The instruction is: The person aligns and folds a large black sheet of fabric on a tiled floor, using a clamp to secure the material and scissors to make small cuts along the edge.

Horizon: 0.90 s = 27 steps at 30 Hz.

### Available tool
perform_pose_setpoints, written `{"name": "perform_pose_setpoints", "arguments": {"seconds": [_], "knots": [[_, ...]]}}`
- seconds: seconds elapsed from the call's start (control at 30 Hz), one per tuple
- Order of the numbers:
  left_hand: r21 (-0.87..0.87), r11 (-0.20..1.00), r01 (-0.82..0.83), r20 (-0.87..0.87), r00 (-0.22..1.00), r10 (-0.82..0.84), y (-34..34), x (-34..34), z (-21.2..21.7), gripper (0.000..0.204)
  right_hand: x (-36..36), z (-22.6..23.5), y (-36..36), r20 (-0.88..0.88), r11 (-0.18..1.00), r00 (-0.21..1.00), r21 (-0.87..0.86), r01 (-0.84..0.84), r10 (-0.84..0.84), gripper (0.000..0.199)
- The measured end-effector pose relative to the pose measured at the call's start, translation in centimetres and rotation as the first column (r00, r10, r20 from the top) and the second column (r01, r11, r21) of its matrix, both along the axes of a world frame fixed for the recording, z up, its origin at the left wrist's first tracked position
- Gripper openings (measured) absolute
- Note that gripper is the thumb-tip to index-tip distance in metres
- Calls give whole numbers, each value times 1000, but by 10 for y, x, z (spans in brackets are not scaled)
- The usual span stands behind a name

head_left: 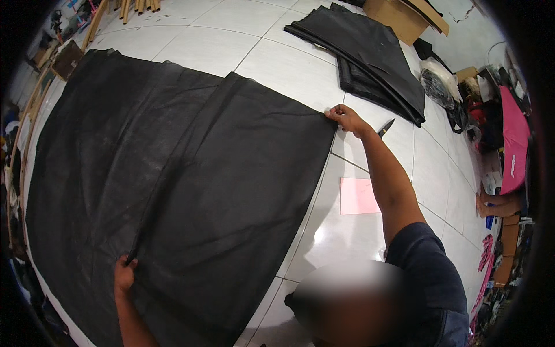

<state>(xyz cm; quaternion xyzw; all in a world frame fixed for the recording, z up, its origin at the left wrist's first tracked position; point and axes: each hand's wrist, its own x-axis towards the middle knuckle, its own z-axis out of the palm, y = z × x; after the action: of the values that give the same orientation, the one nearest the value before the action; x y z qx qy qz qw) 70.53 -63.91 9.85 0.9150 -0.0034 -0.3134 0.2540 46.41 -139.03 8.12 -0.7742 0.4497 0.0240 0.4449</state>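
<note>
A large sheet of black fabric [248,168] lies spread over the tiled floor, with a long raised fold running down it. My left hand [124,273] is closed on that fold near the sheet's lower left part. At the far right corner, my right hand [348,120] pinches the fabric's edge between thumb and fingers. Something small and pale shows at those fingertips, too small to make out. Just beyond my right forearm, a dark-handled knife [386,128] rests on the floor. A pink sheet of paper [358,195] lies below that arm, partly covered by it.
More black fabric [370,58], folded, lies at the far right before a cardboard box [399,20]. Plastic bags [442,81] and clutter line the right side, near another person's bare foot [483,202]. Wooden poles [136,7] lie at the far left.
</note>
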Motion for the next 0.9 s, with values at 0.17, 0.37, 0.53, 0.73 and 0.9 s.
{"name": "perform_pose_setpoints", "arguments": {"seconds": [0.17, 0.37, 0.53, 0.73, 0.9], "knots": [[79, 994, -72, -24, 997, 74, -2, 3, -1, 46, -8, 2, 2, -53, 999, 998, 20, -45, 46, 56], [161, 987, -22, -27, 999, 27, -23, -5, 18, 52, -2, 3, 5, -19, 993, 993, 14, -120, 120, 54], [126, 988, -86, -44, 995, 92, -23, -8, 15, 53, -1, -1, 1, -78, 991, 988, -23, -132, 130, 56], [119, 991, -65, -64, 995, 73, 0, 3, 1, 49, 10, 11, 3, -267, 960, 934, -88, -267, 235, 61], [275, 961, 21, -92, 996, 5, -43, -9, 32, 53, -22, 18, -15, -470, 919, 832, -96, -381, 296, 67]]}}
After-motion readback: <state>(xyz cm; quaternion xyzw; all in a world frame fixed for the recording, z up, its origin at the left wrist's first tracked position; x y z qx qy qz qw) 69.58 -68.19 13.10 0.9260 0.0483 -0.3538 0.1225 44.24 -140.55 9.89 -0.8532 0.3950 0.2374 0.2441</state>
